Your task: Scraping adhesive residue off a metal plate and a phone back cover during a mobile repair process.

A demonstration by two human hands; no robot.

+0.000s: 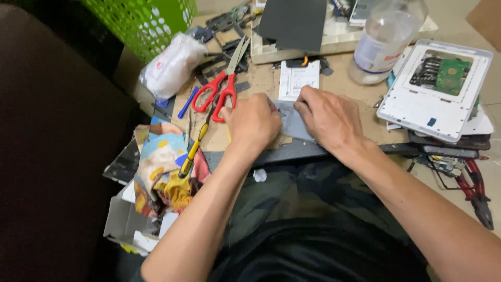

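Both pressing a grey sheet flat at board centre: left hand curled closed on its edge, right hand fingers bent, pinning it. Scissors at ten o'clock.

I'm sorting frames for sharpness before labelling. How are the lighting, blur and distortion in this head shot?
Head view: light is soft and even, with faint shadows under the left hand and right hand; no hard glare, only a mild sheen on the plastic bottle; the red scissors are reasonably sharp; the left side is a dark, detail-less mass; wide-angle stretch shows on the forearms at the bottom edge.
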